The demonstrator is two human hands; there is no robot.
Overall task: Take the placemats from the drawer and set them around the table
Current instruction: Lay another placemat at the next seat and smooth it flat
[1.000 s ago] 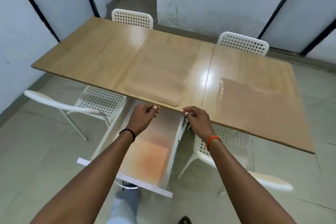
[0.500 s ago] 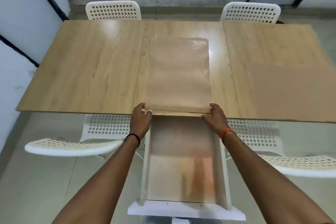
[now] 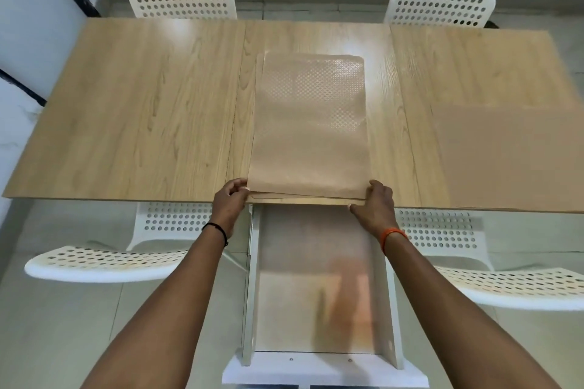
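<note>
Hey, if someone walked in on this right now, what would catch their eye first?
Two bare hands, the left hand and right hand, pinch the near corners of a stack of tan placemats lying mid-table at the near edge. Below them a white drawer stands pulled out. Another placemat lies flat on the wooden table at the right.

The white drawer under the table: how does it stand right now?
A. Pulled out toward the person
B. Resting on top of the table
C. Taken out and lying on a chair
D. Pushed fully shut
A: the white drawer juts out from beneath the near edge of the table, open between the person's arms, while the left hand and right hand grip the near corners of the placemat stack on the tabletop.
</note>
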